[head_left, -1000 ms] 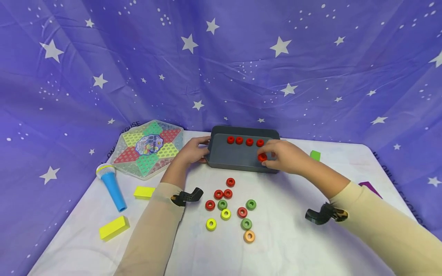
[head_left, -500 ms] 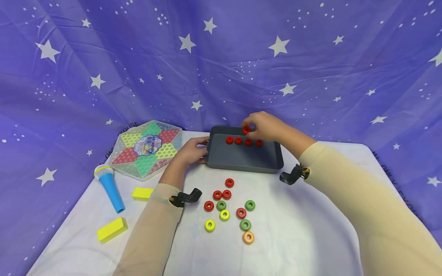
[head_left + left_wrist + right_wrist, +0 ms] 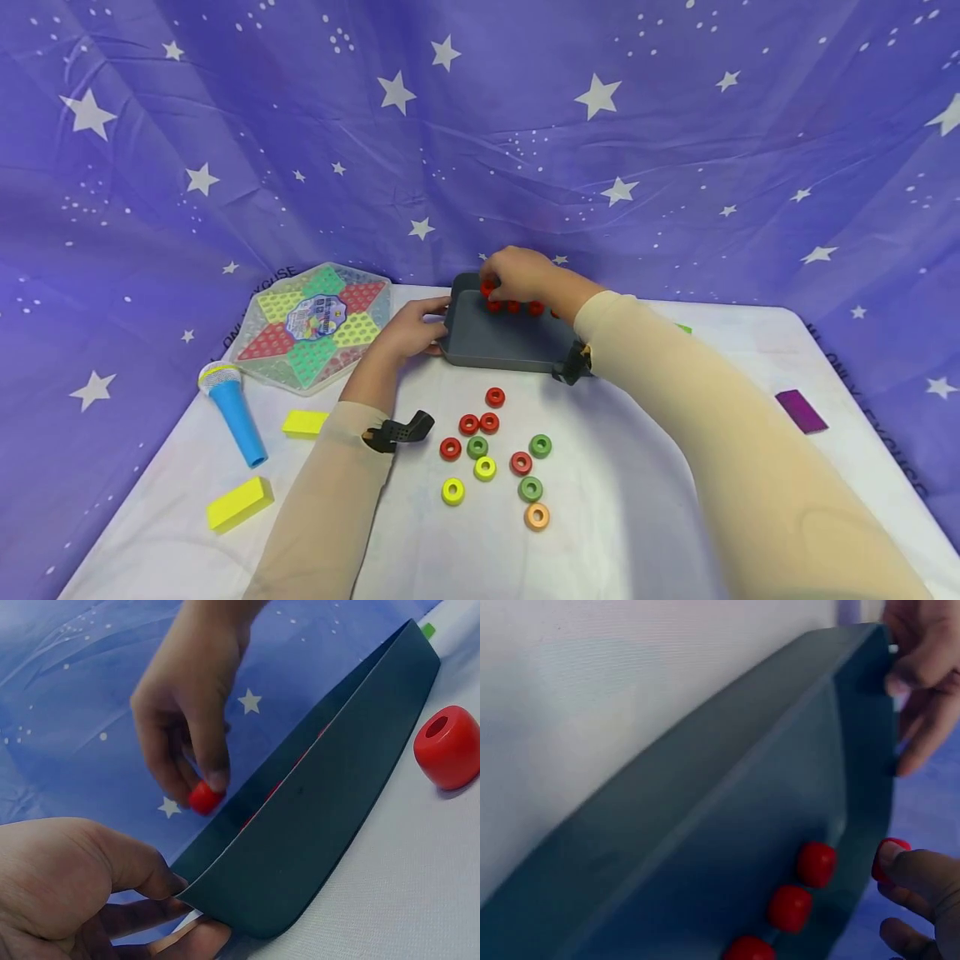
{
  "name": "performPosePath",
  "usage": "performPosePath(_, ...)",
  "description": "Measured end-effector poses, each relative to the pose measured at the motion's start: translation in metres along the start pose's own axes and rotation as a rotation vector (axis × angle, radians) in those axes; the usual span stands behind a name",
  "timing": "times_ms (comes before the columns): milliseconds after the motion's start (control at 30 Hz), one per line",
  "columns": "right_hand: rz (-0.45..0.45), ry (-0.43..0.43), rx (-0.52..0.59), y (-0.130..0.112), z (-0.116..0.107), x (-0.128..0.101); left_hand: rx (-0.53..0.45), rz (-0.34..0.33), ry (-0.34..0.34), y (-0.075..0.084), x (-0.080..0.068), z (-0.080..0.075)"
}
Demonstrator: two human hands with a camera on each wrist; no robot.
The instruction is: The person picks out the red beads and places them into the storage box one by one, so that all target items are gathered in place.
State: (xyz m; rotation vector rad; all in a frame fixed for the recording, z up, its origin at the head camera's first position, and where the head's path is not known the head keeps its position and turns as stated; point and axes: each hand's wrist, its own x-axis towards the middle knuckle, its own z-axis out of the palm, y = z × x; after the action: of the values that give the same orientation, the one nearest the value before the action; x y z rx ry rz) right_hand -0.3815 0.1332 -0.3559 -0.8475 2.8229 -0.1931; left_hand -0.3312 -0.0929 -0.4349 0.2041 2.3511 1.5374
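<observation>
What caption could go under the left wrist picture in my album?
Left hand holds a dark tray; right hand pinches a red bead nearby.

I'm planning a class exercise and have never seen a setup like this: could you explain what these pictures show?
There is no robot here: a person works with a bare left hand and right hand. The wide picture comes from a camera worn on the head, looking forward and down; the two closer ones come from cameras on the wrists.

On the white table are a dark tray with red beads inside, loose beads in red, green, yellow and orange, yellow blocks, a toy microphone and a star-patterned board.

The left hand holds the tray's left end; the right pinches one bead near the tray's far wall.
</observation>
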Motion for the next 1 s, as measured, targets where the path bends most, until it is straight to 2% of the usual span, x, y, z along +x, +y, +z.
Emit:
performPosePath(233, -0.04, 0.047, -0.047, -0.008, 0.029, 0.022, -0.009, -0.009, -0.006, -0.004, -0.001, -0.005)
performPosePath(667, -0.019, 0.087, -0.144, -0.007, 0.052, 0.027, -0.013, 0.018, -0.023, 0.0, 0.001, 0.003)
performPosePath(867, -0.027, 0.108, -0.071, -0.004, 0.044, 0.019, -0.012, 0.017, -0.016, -0.001, 0.0, 0.003)
performPosePath(1000, -0.036, 0.169, 0.02, -0.005, 0.023, -0.007, -0.006, 0.019, -0.002, -0.002, 0.001, 0.001)
